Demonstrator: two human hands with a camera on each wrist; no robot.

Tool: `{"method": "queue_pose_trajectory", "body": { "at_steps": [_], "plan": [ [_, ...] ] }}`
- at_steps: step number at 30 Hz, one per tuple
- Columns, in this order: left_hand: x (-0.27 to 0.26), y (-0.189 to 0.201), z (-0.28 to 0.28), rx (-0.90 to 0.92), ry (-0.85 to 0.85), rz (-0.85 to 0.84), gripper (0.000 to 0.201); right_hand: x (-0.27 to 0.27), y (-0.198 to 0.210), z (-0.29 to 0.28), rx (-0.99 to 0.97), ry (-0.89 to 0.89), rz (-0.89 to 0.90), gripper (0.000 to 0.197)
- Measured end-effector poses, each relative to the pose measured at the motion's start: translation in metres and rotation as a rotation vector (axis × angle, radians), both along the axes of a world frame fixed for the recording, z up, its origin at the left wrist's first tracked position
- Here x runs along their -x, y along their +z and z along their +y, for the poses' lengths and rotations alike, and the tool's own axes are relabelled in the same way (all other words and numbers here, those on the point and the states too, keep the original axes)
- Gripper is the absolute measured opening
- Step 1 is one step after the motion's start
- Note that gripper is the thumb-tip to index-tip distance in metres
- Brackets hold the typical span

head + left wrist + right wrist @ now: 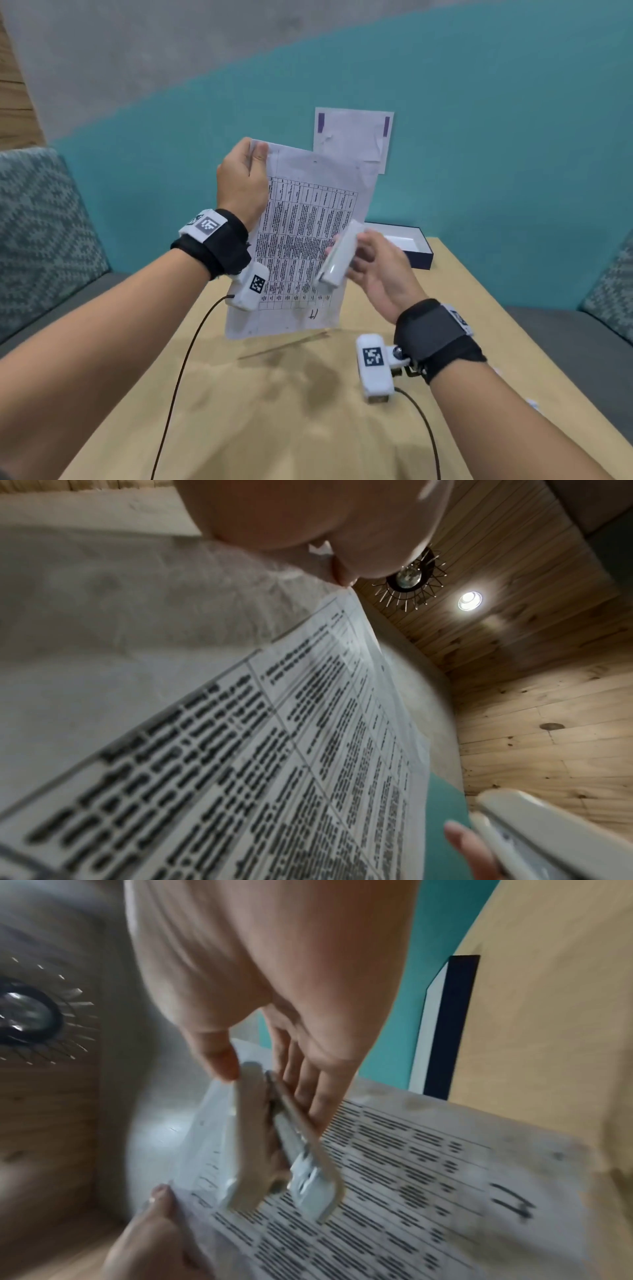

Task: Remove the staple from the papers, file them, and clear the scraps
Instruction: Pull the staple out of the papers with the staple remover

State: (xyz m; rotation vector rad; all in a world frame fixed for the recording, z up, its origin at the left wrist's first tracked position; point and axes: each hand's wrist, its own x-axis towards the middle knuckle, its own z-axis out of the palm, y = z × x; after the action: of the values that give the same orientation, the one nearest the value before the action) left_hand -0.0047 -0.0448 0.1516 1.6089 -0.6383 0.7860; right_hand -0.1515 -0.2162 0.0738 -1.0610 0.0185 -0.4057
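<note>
My left hand pinches the top left corner of a stack of printed papers and holds it upright above the table. The sheets carry a dense table of text and a handwritten mark near the bottom. My right hand grips a white stapler in front of the papers' right edge, thumb on one side and fingers on the other. The stapler's two arms stand slightly apart at its front end. I see no staple in any view.
A light wooden table lies below the hands. A dark blue open box with a white inside sits at its far right corner. A sheet with purple tape strips hangs on the teal wall. Grey sofa cushions flank the table.
</note>
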Motion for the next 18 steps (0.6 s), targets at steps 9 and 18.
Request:
{"method": "queue_pose_trajectory", "body": {
  "at_steps": [9,18],
  "plan": [
    [0.047,-0.012,-0.027,-0.142,0.019,-0.223,0.034,0.017,0.076,-0.004,-0.114,-0.597,-0.385,0.025],
    [0.081,-0.015,-0.051,-0.191,-0.003,-0.387,0.024,0.027,0.119,0.024,0.121,-0.808,-0.680,0.012]
  ]
}}
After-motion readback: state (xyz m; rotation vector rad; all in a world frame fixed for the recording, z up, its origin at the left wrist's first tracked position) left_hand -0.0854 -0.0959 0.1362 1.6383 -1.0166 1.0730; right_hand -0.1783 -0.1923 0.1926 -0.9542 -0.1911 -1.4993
